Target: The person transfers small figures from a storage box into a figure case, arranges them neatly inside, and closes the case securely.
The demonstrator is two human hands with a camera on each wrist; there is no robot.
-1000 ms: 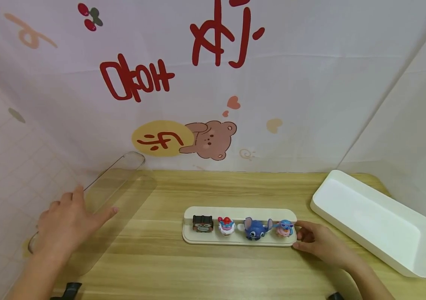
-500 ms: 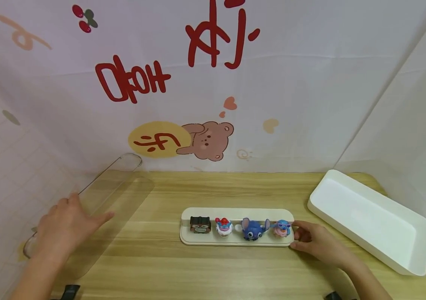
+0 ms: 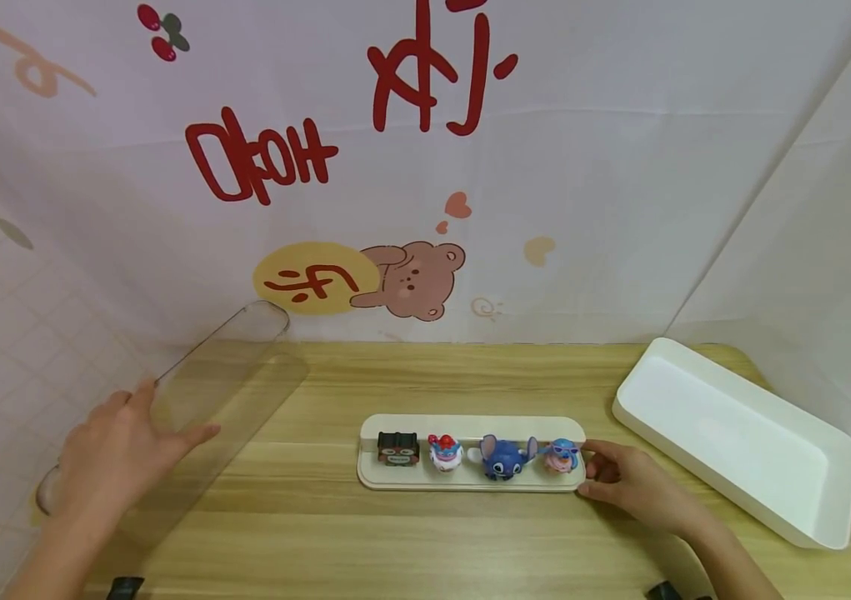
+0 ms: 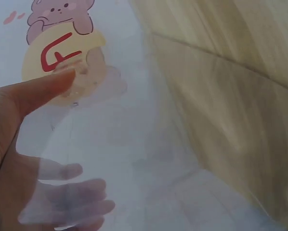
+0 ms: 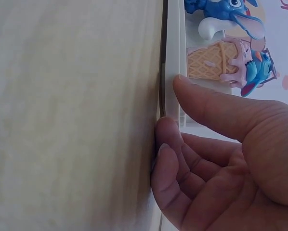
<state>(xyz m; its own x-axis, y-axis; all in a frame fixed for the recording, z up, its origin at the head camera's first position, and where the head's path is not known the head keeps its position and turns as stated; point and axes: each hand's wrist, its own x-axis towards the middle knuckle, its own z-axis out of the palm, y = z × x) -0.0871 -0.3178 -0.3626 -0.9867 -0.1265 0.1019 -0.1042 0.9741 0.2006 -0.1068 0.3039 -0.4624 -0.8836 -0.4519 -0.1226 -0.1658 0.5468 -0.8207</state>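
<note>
On the left, my left hand grips a long clear plastic cover, tilted over the table. Seen from the left wrist, the thumb lies on one side and the fingers show through the clear wall. My right hand pinches the right end of a long cream display base, thumb on its rim, other fingers curled at its underside. Along the base stand several small figurines: a black chest-like one, a white one with a red top, a big-eared blue one and an ice cream cone with a blue character.
A white rectangular tray lies slanted at the right, beyond my right hand. Wood-grain table extends in front of the base. A printed white cloth hangs behind and along both sides.
My left hand has shifted slightly left with the clear cover. The right hand keeps its hold on the base's end. The head view has drifted a little.
</note>
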